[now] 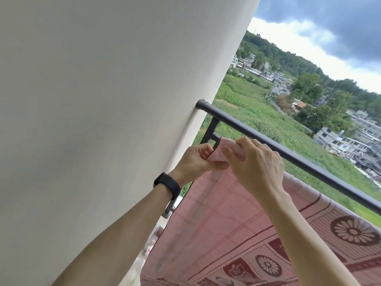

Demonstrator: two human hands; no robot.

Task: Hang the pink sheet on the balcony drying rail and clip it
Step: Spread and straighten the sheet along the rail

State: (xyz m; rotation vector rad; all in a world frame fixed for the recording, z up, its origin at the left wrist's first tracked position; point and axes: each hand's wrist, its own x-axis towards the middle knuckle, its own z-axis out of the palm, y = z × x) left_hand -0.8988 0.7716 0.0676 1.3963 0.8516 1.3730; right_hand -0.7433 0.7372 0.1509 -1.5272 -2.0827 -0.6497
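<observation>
Mid-hang, as a judgement: holding a top corner of the pink sheet [226, 213] up just short of the dark rail [309, 159], close to its wall end. Pinched between thumb and curled fingers of the left hand [198, 159], dark hem showing just above those fingertips. Gripped too by the right hand [255, 162], fingers curled over a bunched fold and touching the left thumb. Falling away below and to the right of the fingers, spread under both forearms, flower border lowest. Upper edge running along beneath the rail; resting on what, cannot tell.

Next, probably: lifting the corner over the rail just beyond the fingertips, drawing the edge flat toward the wall end, then freeing one hand for a clip. No clip seen near either hand, so likely a reach out of view.

No basket, tub or other container visible, hence nothing to report inside one. Left of the fingers, only pale wall [103, 100]; behind them, a black band [168, 185] on the left wrist
</observation>
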